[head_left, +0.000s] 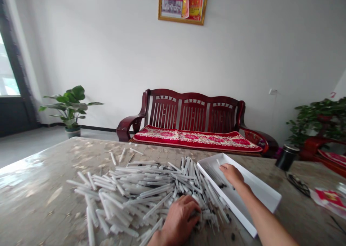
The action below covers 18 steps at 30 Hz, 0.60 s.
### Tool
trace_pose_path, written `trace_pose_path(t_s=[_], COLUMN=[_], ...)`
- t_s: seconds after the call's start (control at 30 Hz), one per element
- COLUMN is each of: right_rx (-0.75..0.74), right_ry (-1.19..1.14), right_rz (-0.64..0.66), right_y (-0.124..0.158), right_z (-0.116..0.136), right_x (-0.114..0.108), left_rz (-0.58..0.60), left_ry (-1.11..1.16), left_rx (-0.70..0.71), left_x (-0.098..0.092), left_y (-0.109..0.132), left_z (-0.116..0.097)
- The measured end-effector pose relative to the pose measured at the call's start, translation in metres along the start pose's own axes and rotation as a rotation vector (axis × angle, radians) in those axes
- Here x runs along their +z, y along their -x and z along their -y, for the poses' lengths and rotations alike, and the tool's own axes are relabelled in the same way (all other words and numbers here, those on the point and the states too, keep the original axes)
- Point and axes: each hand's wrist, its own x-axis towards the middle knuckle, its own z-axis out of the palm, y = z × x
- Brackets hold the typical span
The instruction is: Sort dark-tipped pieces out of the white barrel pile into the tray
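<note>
Table top (40, 188): polished stone-look slab, marbled beige, high gloss, with mirror-like reflections.
Tubes (135, 195): white plastic, frosted and semi-translucent, smooth, low sheen; some show dark cores.
Box (266, 193): white, smooth, matt walls; card or plastic cannot be told.
Bench (193, 109): dark red wood, lacquered, glossy on arms and rails.
Seat pad (194, 138): woven cloth, red with floral pattern, matt.
Jar (286, 157): black, smooth, satin sheen.
Picture frame (183, 21): gilt finish, glossy.
Wall (108, 40): painted, matt, even.
</note>
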Motion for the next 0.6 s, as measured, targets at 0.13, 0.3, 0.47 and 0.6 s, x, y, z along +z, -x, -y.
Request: trace_pose_path(t_s=[0.13, 0.3, 0.47, 0.6], right_rx=[-0.018, -0.067, -0.100, -0.162], right_ry=[0.147, 0.235, 0.234, 0.198], right_rz=[0.053, 0.074, 0.070, 0.055], right_y=[-0.015, -0.027, -0.025, -0.016], right_z=[-0.004, 0.000, -0.004, -0.002], right_x=[0.013, 0.029, 0.039, 0.037], left_rz=[-0.003, -0.022, -0.038, 0.058], left_ry=[-0.062, -0.129, -0.178, -0.209], left_rx=[0.076, 0.178, 0.258, 0.344], left_x=[0.002, 0.008, 0.012, 0.003], left_y=[0.000, 0.001, 0.000, -0.003], left_z=[0.004, 0.016, 0.018, 0.008])
